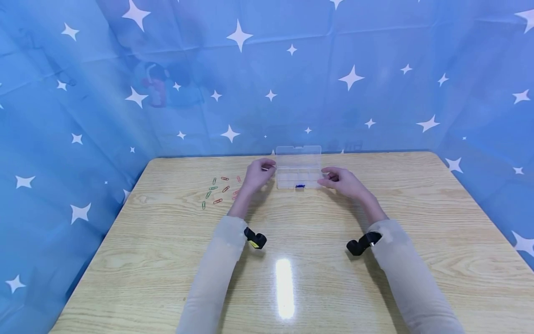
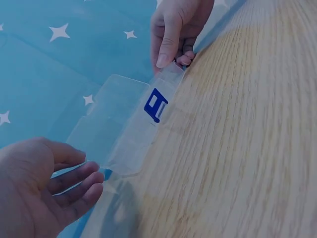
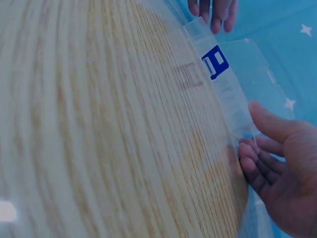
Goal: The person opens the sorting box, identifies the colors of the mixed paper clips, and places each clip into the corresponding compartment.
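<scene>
A clear plastic compartment box [image 1: 298,178] sits near the table's back edge, its see-through lid [image 1: 298,157] raised at the back. A blue latch [image 2: 156,105] hangs on its front side. My left hand [image 1: 259,174] is at the box's left end, fingers loosely bent and fingertips close to the corner in the left wrist view. At the opposite end is my right hand [image 1: 343,181]; its thumb tip overlaps the box's edge in the right wrist view, and its other fingers bend softly beside the end wall.
Left of the box lie several paper clips, among them a green clip [image 1: 203,205] and a red clip [image 1: 218,201]. They are scattered on the wooden table [image 1: 308,260]. A blue star-patterned cloth [image 1: 267,69] hangs right behind the table's back edge.
</scene>
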